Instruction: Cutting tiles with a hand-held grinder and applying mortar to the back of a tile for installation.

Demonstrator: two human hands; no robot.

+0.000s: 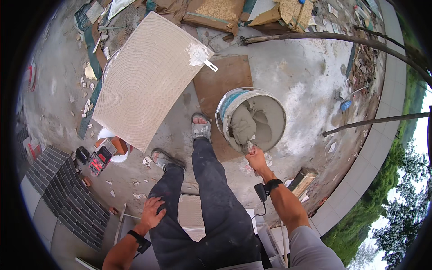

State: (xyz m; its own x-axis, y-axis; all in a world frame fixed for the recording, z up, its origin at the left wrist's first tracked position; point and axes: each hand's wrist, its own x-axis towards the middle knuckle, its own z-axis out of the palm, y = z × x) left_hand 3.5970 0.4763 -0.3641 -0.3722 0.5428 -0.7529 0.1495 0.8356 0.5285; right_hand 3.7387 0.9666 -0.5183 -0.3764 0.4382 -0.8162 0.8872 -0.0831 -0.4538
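My right hand (pixel 256 159) is closed round the handle of a trowel (pixel 250 146), whose blade is buried in grey mortar (pixel 245 123). That mortar fills much of a white and blue bucket (pixel 228 100) in front of me, at the right. My left hand (pixel 153 212) lies on my left thigh with its fingers apart and holds nothing. Ahead to the left, a large beige tile (pixel 144 85) shows its ridged back. A patch of mortar (pixel 196 53) covers its right corner, where a white flat clip (pixel 210 65) sticks out.
The bucket stands on brown cardboard (pixel 219 83). At the left are a white pail (pixel 120 157) with orange-brown pieces and a red-black tool case (pixel 100 161). Wooden poles (pixel 333 36) reach in from the right. Broken tile bits and torn cardboard (pixel 211 15) litter the far floor.
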